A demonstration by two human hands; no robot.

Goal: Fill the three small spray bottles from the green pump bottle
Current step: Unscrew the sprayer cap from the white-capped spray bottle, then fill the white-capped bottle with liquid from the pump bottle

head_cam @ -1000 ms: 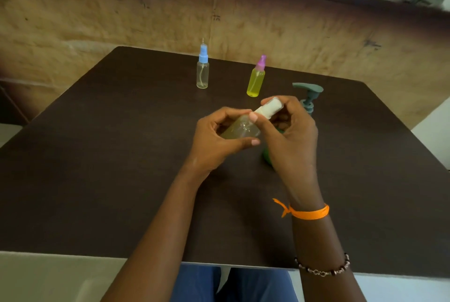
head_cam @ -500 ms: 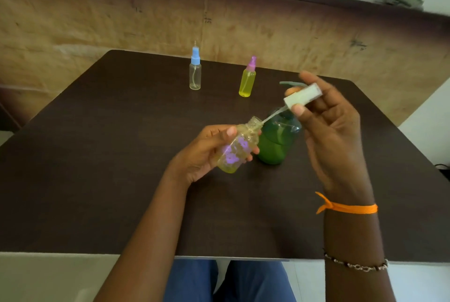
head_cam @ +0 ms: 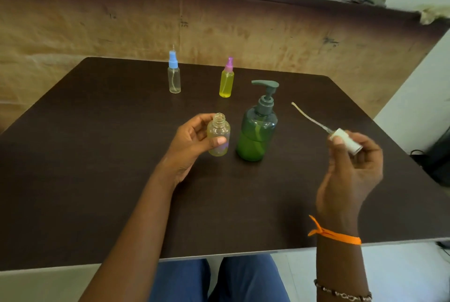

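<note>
My left hand [head_cam: 192, 145] grips a small clear spray bottle [head_cam: 218, 134], upright, its threaded neck uncovered, with a purple patch on its side. Just right of it stands the green pump bottle [head_cam: 258, 133] with a grey pump head. My right hand [head_cam: 353, 170] holds that small bottle's white spray cap [head_cam: 345, 141] out to the right; its thin dip tube points up and left. Farther back stand a clear spray bottle with a blue cap [head_cam: 174, 75] and a yellow-filled one with a purple cap [head_cam: 227, 80].
Everything rests on a dark brown table [head_cam: 97, 167], whose near edge runs above my lap. A tan board leans along the wall behind it. A dark object and cables lie on the floor at the far right.
My right hand pulled the white spray cap and its tube out of the small bottle and carried it to the right. My left hand turned the bottle upright beside the pump bottle.
</note>
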